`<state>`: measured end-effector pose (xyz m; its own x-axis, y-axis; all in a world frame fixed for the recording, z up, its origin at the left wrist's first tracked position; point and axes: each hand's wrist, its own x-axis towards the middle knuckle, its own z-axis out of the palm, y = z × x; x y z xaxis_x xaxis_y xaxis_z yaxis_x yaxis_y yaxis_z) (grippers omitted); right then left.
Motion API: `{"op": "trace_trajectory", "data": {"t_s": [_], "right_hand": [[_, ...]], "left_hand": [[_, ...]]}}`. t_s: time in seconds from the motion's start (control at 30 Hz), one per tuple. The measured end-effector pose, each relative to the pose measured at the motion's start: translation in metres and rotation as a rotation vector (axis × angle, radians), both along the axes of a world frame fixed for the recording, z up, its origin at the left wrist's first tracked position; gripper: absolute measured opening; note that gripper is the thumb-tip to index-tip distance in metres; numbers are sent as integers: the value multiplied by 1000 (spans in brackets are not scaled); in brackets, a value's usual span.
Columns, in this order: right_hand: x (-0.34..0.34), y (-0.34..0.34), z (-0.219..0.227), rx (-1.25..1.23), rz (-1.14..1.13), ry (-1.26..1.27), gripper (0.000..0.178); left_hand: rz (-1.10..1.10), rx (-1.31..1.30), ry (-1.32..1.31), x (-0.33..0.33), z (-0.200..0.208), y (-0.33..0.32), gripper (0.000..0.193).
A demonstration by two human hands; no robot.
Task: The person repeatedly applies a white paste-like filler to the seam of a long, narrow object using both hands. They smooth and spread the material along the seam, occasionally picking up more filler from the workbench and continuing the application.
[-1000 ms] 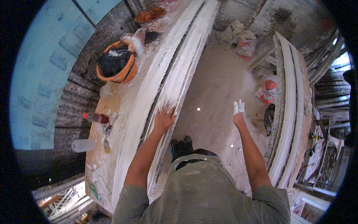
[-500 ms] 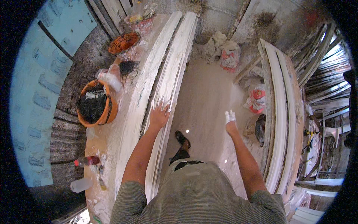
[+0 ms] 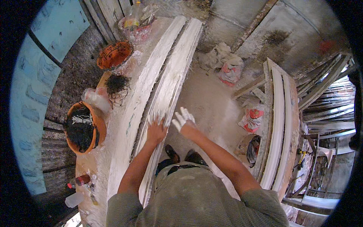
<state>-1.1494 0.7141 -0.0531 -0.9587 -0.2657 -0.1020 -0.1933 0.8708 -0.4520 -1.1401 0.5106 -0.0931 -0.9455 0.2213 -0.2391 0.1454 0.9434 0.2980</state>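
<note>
Two long white plaster-like strips lie side by side on the bench [image 3: 99, 181] to my left, with a dark gap between them. On the strip nearer me [image 3: 172, 75], its surface wet and rough with frayed fibres along the edge, my left hand [image 3: 156, 130] lies with its fingers spread and whitened. The other strip [image 3: 145, 85] runs just beyond it. My right hand [image 3: 185, 119], its fingers coated white and apart, hovers over the floor just right of the near strip and holds nothing.
An orange bucket [image 3: 100, 126] with dark contents, an orange basin [image 3: 107, 64], dark tangled fibres [image 3: 117, 84] and a bottle of red liquid [image 3: 82, 180] stand along the left bench. Red-and-white sacks [image 3: 251, 118] sit on the floor. At right, another bench carries long white mouldings [image 3: 277, 128].
My right hand has swung left from over the floor to beside the near strip. My left hand has shifted slightly toward me along the strip. The view has turned, and both shoes now show.
</note>
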Motion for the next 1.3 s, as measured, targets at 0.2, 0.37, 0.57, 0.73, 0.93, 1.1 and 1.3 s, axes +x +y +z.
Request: {"op": "trace_trajectory", "data": {"t_s": [0.2,0.37,0.57,0.73,0.93,1.1,1.3], "right_hand": [[-56,-41,-8,249,145,75,65],[-149,-19,-15,486,426,-402,49],[-317,42,-35,506,269,-10,29],[-487,100,-51,355,309,-133,28],[-533,134,-78,619,751,-108,35],[-414,114,-37,180,431,-73,65],[-401,95,-21,294,283,192,64]], "left_hand": [[-22,-67,-77,27,13,-4,59],[-15,-55,-60,-39,17,22,58],[-41,-78,153,-197,1,85,58],[38,-123,41,-307,-5,122,58],[92,-142,49,-275,-11,113,59],[8,-115,-102,-236,-8,96,58],[-42,-43,-31,-308,-7,120,56]]}}
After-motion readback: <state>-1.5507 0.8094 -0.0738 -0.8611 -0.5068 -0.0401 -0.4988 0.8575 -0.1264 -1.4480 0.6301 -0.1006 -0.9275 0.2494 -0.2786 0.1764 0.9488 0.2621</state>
